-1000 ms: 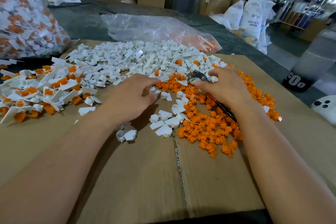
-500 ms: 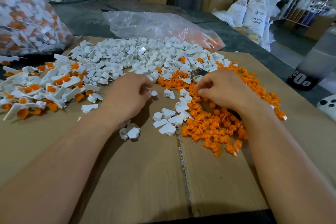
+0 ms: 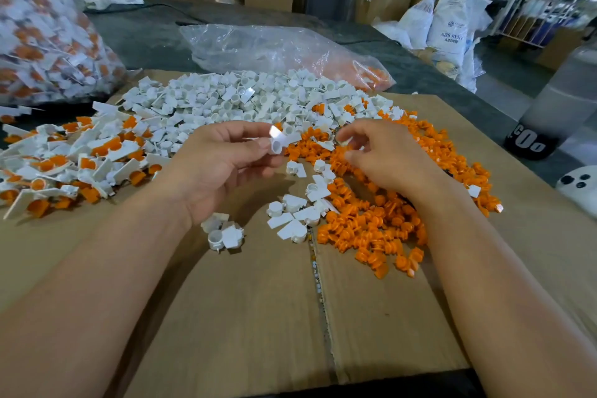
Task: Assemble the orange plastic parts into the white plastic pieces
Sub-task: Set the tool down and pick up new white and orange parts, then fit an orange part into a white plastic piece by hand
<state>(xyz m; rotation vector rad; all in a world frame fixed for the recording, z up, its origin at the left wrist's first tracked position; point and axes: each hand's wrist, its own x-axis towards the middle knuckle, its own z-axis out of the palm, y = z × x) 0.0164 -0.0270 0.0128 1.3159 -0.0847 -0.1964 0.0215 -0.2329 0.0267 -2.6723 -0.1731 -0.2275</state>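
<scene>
From the head camera we see the left hand [image 3: 223, 168] over the cardboard [image 3: 245, 317] on the desk [image 3: 145, 39]. It pinches one white piece [image 3: 278, 143] with its thumb and fingers. The right hand [image 3: 391, 161] sits on the heap of orange parts [image 3: 371, 223] with its fingers curled. We cannot tell if it holds one. A big heap of white pieces [image 3: 245, 100] lies behind both hands.

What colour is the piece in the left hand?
White; the left hand holds the piece, clearest in the head view.
</scene>
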